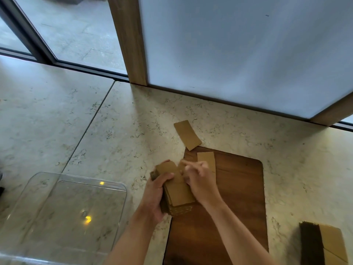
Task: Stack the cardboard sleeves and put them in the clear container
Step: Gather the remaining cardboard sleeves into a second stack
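Left hand (pixel 155 190) grips a thick sleeve stack (pixel 176 192); right hand (pixel 198 180), motion-blurred, presses its top. The clear tub (pixel 122 185) is cut off; loose sleeve (pixel 187 135) lies flat on the worktop (pixel 124 131)

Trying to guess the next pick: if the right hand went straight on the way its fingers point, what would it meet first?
The right hand points up-left across the held stack of brown cardboard sleeves. Beyond the stack there is only bare marble counter; both loose sleeves lie to the right of that line, though depth is uncertain.

A thick stack of flat brown cardboard sleeves (pixel 176 190) sits mid-frame. Two loose ones (pixel 187 135) lie above. The empty clear plastic container (pixel 76 207) sits lower left.
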A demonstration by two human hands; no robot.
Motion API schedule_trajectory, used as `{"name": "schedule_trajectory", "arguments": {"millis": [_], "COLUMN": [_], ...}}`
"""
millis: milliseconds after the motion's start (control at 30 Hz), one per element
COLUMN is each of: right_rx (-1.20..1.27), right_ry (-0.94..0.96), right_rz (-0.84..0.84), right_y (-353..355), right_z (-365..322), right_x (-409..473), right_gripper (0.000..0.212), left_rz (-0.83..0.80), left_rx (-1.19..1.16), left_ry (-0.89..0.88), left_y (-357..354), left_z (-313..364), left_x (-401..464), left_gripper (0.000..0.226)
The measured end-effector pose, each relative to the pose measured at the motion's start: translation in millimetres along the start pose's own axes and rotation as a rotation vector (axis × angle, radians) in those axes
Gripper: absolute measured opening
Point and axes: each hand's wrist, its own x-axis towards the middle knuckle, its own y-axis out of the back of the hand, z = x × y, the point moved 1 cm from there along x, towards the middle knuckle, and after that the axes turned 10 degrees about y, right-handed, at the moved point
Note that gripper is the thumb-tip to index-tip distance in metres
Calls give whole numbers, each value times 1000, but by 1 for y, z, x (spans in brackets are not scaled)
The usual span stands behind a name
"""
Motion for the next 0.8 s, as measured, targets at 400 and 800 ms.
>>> {"name": "schedule_trajectory", "arguments": {"millis": [400,800], "right_rx": [-411,139], "right_ry": [45,121], "right_rz": [291,-452], "right_y": [4,89], "right_z": [11,-12], "right_x": [100,-24], "right_gripper": [53,32], "left_rz": [29,-399], "left_rx": [-172,194], "left_ry": [-114,196], "left_y": [3,-2], "left_z": [27,13], "left_x": [24,-12], "left_gripper": [59,65]}}
